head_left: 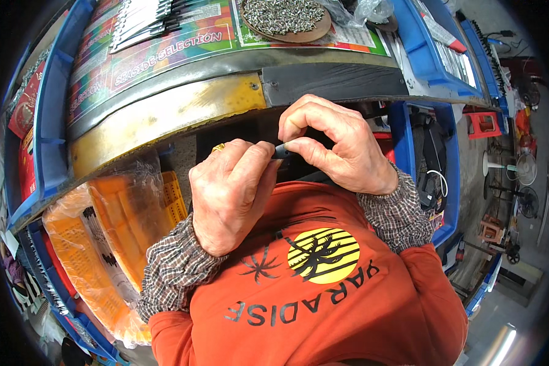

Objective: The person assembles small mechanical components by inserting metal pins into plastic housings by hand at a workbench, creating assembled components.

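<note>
Evidently, the left hand (229, 192) is gripping a small, dark blue-grey cylindrical piece (280, 151) between thumb and bent fingers, while the right hand (344, 146) is pinching its other end with thumb and forefinger. The piece is sitting between both hands, in front of an orange-red printed sweatshirt (409, 305), near the bench's worn yellow metal edge strip (165, 131); this two-sided hold is probably keeping it steady. Beyond, a shallow round brown dish (299, 38) is holding many tiny silvery metal parts (283, 17), presumably gathering them within reach. Rightward, a rectangular blue plastic bin (401, 134) is containing dark items.
</note>
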A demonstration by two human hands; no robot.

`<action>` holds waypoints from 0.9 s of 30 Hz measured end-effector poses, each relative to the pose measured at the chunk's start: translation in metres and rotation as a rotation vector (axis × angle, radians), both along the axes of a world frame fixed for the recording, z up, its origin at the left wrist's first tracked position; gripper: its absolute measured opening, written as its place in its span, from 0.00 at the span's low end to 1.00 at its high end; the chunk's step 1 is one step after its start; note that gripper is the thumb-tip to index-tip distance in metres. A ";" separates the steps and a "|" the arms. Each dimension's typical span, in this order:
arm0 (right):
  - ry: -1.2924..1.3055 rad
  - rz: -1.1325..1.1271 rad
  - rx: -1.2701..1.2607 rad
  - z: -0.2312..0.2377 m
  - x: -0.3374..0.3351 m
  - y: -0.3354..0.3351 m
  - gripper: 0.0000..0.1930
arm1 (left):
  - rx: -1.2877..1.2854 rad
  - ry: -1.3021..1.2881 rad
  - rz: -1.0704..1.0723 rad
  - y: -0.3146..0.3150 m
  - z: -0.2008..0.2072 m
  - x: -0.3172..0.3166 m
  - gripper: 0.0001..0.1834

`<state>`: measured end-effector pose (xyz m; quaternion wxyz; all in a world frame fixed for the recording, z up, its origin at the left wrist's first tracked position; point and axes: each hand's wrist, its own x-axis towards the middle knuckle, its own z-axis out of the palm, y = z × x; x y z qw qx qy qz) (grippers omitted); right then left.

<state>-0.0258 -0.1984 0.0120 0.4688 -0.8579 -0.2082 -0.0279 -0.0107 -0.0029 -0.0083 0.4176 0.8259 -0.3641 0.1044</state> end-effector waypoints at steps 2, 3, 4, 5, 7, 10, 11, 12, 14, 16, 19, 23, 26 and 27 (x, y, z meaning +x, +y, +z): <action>-0.026 -0.030 -0.024 0.001 -0.002 0.002 0.05 | 0.011 -0.010 0.002 -0.001 -0.001 0.000 0.09; -0.025 -0.030 -0.024 -0.001 -0.003 0.003 0.05 | 0.023 -0.020 0.005 -0.001 -0.001 0.000 0.09; -0.068 -0.041 -0.001 -0.003 -0.004 0.005 0.05 | 0.023 -0.020 0.005 -0.001 -0.002 0.000 0.09; -0.111 -0.052 0.022 -0.005 -0.004 0.006 0.06 | 0.028 -0.019 0.002 -0.001 -0.002 0.000 0.09; -0.163 -0.055 -0.010 -0.008 -0.005 0.007 0.07 | 0.033 -0.018 0.001 -0.001 -0.003 0.001 0.10; -0.322 -0.049 -0.092 -0.014 -0.004 0.006 0.08 | 0.019 -0.044 -0.006 -0.001 -0.005 0.002 0.10; -0.429 -0.039 -0.142 -0.016 -0.004 0.006 0.09 | 0.026 -0.052 -0.002 -0.002 -0.005 0.002 0.11; -0.434 -0.039 -0.144 -0.017 -0.003 0.006 0.09 | 0.033 -0.064 0.003 -0.002 -0.004 0.002 0.11; -0.534 -0.034 -0.194 -0.019 -0.005 0.006 0.10 | 0.013 -0.119 -0.004 -0.002 -0.011 0.003 0.12; -0.574 -0.029 -0.196 -0.023 -0.007 0.007 0.09 | -0.009 -0.182 -0.008 -0.002 -0.015 0.004 0.14; -0.594 -0.038 -0.206 -0.022 -0.009 0.007 0.09 | 0.004 -0.197 -0.010 -0.002 -0.016 0.004 0.15; -0.451 -0.068 -0.103 -0.009 -0.001 0.000 0.10 | -0.022 -0.216 -0.025 -0.002 -0.006 0.011 0.15; -0.417 -0.180 -0.112 0.006 0.013 -0.009 0.07 | 0.021 -0.223 0.006 -0.001 0.001 0.016 0.15; -0.429 -0.241 -0.130 0.007 0.019 -0.014 0.07 | 0.030 -0.208 0.004 0.000 0.002 0.017 0.15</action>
